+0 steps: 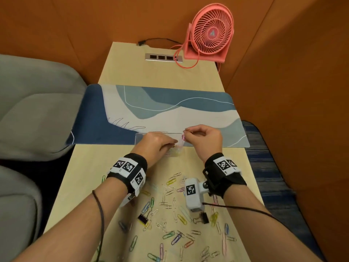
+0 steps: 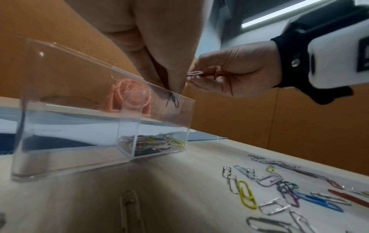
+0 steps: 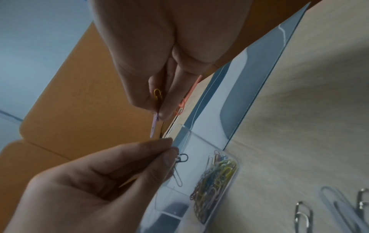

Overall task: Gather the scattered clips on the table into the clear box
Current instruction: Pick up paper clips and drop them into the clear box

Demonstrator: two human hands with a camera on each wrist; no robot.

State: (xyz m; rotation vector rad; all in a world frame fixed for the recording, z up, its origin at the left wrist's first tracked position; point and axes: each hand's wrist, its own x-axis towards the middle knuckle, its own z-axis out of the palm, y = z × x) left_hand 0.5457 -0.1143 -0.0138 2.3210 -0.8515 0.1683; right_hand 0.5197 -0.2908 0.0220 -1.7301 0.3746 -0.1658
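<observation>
The clear box (image 1: 140,138) stands with its lid up at the near edge of the desk mat, and a pile of coloured paper clips (image 2: 159,141) lies in one compartment. My left hand (image 1: 174,143) hovers over the box (image 2: 79,94) and pinches a dark clip (image 3: 182,158) together with a silver one. Just right of it, my right hand (image 1: 186,134) pinches a small bunch of clips, among them a yellow clip (image 3: 157,93) and a pink clip (image 2: 194,74). Many scattered clips (image 1: 175,210) lie on the table under my wrists.
Two black binder clips (image 1: 142,219) (image 1: 203,218) lie among the loose clips. A blue and white desk mat (image 1: 170,110) crosses the table behind the box. A pink fan (image 1: 209,35) and a socket strip (image 1: 163,58) are at the far end. A grey sofa (image 1: 28,110) is on the left.
</observation>
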